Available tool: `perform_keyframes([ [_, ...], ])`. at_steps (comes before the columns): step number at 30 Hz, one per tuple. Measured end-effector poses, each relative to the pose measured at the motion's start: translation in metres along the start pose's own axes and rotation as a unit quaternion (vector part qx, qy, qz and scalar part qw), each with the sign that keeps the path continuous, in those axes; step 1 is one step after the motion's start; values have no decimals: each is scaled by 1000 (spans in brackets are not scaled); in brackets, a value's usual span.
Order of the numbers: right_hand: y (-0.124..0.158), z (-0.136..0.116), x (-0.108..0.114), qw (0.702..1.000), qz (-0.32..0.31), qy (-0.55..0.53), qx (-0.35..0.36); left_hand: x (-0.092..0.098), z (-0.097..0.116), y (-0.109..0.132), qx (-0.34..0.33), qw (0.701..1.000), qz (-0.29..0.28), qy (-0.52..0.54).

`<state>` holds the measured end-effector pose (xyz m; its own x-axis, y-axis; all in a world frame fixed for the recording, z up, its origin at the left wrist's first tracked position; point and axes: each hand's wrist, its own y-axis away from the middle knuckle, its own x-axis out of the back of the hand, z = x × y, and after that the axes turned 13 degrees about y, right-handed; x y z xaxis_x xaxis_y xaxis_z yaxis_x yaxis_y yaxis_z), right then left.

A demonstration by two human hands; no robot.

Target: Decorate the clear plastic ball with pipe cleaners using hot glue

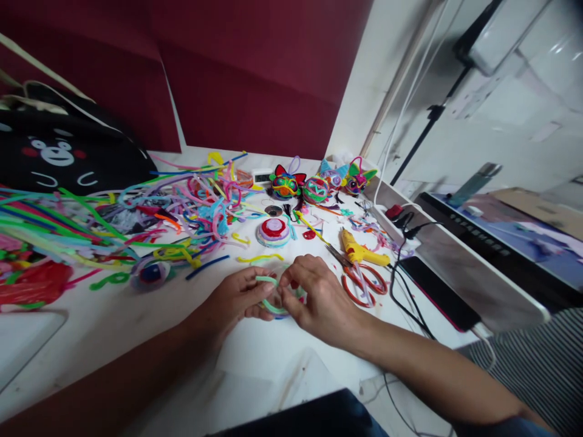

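Near the front of the white table, my left hand (pixel 248 295) is closed round the left side of a pale green pipe cleaner (pixel 268 303) bent into a curve. This curve runs along a small round piece, partly see-through, whose details are hidden by my fingers. My right hand (pixel 321 300) pinches at the right side of the same curve, thumb and forefinger pressed together. Just beyond lies a round coil (pixel 273 230) of pipe cleaner with a red centre. A yellow pipe cleaner (pixel 259 258) is near my left fingertips.
Right of my hands are orange-handled scissors (pixel 364 284), a yellow glue gun (pixel 362 250) and a phone (pixel 439 293) with cables. Heaped pipe cleaners (pixel 113 227) cover the left. Decorated balls (pixel 286 184) stand at the back; a black bag (pixel 68 145) is at left.
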<state>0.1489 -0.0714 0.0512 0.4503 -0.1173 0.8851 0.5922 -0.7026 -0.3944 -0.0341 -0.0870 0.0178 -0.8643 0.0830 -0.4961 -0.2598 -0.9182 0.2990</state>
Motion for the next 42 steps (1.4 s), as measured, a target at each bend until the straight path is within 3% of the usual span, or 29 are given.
perform_keyframes([
  [8,-2,-7,5,994,-39,101,-26,-5,5,4,11,997,-1,75],
  [16,0,-5,13,994,-45,93,-26,0,3,0,19,990,-31,140],
  [33,0,-9,11,981,-87,171,-15,-7,4,3,-5,996,34,85],
  [38,0,-6,12,985,-71,156,-11,-7,4,3,-5,995,38,88],
  [42,5,0,13,992,-20,122,-8,-6,5,2,-14,995,49,89],
])
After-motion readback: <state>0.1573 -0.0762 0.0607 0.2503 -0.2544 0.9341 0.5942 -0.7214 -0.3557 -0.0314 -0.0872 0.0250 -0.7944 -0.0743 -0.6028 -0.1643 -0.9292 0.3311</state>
